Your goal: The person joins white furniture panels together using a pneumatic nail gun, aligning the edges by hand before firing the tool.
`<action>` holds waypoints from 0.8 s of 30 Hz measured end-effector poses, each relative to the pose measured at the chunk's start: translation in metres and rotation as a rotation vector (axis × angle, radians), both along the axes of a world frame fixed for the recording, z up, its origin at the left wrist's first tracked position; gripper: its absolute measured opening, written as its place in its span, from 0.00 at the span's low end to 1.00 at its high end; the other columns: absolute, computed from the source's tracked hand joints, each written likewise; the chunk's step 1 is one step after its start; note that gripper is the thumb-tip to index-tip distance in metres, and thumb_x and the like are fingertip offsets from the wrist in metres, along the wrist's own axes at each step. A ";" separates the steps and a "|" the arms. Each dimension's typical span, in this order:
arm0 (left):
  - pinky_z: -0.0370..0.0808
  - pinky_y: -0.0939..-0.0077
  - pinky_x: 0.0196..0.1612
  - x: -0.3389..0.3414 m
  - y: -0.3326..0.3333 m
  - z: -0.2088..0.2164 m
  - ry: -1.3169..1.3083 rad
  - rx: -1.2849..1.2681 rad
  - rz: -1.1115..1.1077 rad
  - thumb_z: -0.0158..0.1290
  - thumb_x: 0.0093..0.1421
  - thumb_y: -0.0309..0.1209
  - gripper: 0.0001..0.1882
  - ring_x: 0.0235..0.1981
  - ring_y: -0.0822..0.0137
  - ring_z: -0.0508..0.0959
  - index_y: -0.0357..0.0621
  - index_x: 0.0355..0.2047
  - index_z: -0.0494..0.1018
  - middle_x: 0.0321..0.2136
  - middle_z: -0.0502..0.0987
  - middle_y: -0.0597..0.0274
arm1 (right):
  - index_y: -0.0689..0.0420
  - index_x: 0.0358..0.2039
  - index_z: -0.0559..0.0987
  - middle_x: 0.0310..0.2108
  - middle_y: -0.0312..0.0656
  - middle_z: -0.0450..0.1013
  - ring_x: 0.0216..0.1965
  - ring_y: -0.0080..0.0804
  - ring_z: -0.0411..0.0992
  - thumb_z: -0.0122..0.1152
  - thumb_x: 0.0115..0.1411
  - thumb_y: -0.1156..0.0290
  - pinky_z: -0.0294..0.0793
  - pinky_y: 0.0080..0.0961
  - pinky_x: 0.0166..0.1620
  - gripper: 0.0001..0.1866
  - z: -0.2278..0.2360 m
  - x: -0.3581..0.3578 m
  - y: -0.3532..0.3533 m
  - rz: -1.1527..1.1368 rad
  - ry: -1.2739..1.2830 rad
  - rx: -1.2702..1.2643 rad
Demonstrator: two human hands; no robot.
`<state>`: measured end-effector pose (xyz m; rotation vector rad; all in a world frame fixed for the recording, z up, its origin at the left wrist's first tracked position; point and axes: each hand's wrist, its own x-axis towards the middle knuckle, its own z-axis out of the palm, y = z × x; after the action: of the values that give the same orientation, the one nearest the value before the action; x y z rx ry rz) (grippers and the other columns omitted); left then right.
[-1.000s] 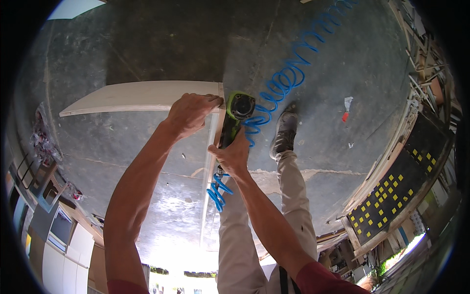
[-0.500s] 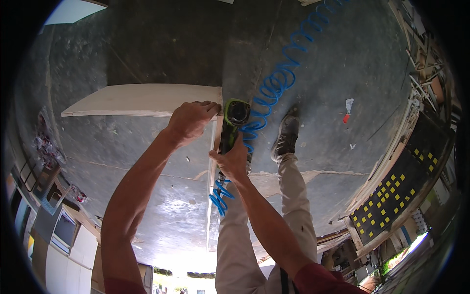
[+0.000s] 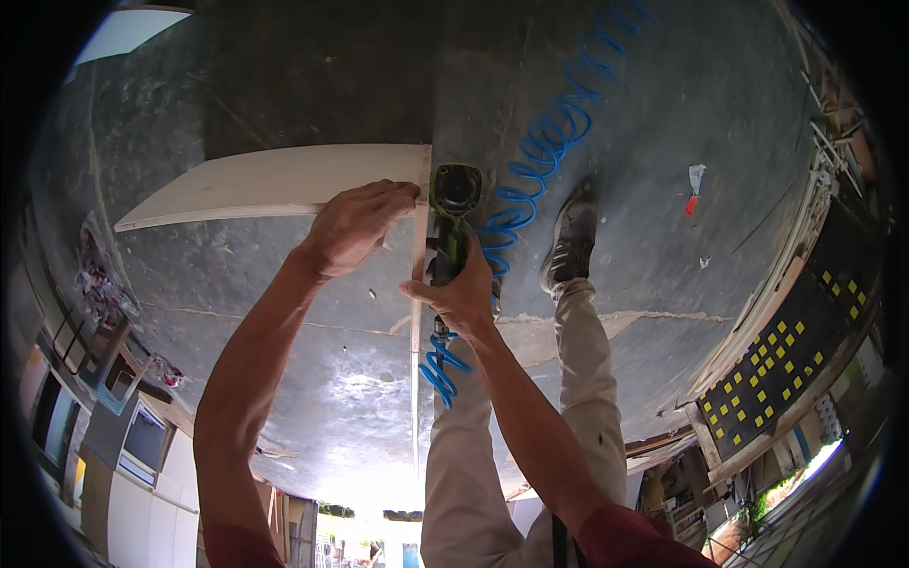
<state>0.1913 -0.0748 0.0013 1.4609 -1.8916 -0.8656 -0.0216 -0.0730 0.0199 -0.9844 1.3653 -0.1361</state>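
Observation:
My right hand [image 3: 461, 289] is wrapped round the handle of a green and black air nailer [image 3: 458, 189], thumb stretched to the left. A blue coiled air hose [image 3: 443, 371] hangs at the handle's end. The nailer's head is up against the right end of a pale wooden board [image 3: 284, 180], where a narrow wooden strip [image 3: 418, 256] meets it at a corner. My left hand [image 3: 365, 227] grips the board's near edge close to this corner, fingers bent over it. The nailer's tip is hidden.
The grey concrete floor [image 3: 653, 265] has cracks. The hose [image 3: 544, 151] coils away to the far right, past my shoe [image 3: 573, 237]. A small red and silver item [image 3: 694, 189] lies to the right. Beyond stands a dark panel with yellow squares [image 3: 757, 379]; plastic scraps [image 3: 104, 275] lie left.
The nailer and my right hand have shifted slightly farther away, and the board's right end also appears a little higher in view. Both hands keep their holds.

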 end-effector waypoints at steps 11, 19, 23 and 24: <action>0.83 0.62 0.52 0.006 0.009 0.006 -0.177 -0.103 -0.093 0.62 0.49 0.20 0.15 0.51 0.52 0.82 0.38 0.39 0.76 0.49 0.81 0.51 | 0.65 0.53 0.67 0.44 0.52 0.76 0.44 0.41 0.77 0.88 0.31 0.60 0.76 0.33 0.52 0.52 -0.003 -0.004 -0.002 0.008 -0.053 0.041; 0.84 0.58 0.52 0.006 0.004 0.013 -0.135 -0.107 -0.116 0.63 0.47 0.16 0.20 0.51 0.49 0.81 0.37 0.43 0.75 0.49 0.80 0.47 | 0.67 0.57 0.66 0.48 0.52 0.76 0.48 0.41 0.77 0.89 0.30 0.56 0.76 0.33 0.53 0.57 -0.006 -0.009 -0.002 -0.004 -0.090 0.055; 0.84 0.56 0.52 0.006 0.004 0.017 -0.190 -0.092 -0.141 0.62 0.45 0.12 0.25 0.52 0.47 0.81 0.37 0.47 0.76 0.52 0.79 0.45 | 0.67 0.58 0.66 0.48 0.52 0.76 0.49 0.41 0.76 0.90 0.29 0.55 0.76 0.33 0.54 0.58 -0.004 -0.011 -0.004 -0.007 -0.085 0.049; 0.84 0.56 0.52 0.006 0.005 0.017 -0.185 -0.093 -0.142 0.62 0.45 0.12 0.25 0.51 0.47 0.81 0.37 0.46 0.77 0.51 0.79 0.46 | 0.67 0.58 0.66 0.48 0.52 0.76 0.49 0.41 0.76 0.90 0.29 0.55 0.76 0.33 0.54 0.59 -0.003 -0.011 -0.005 -0.011 -0.087 0.044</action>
<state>0.1976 -0.0699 0.0186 1.4054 -2.1642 -0.7160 -0.0328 -0.0782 0.0167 -0.9241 1.2896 -0.1544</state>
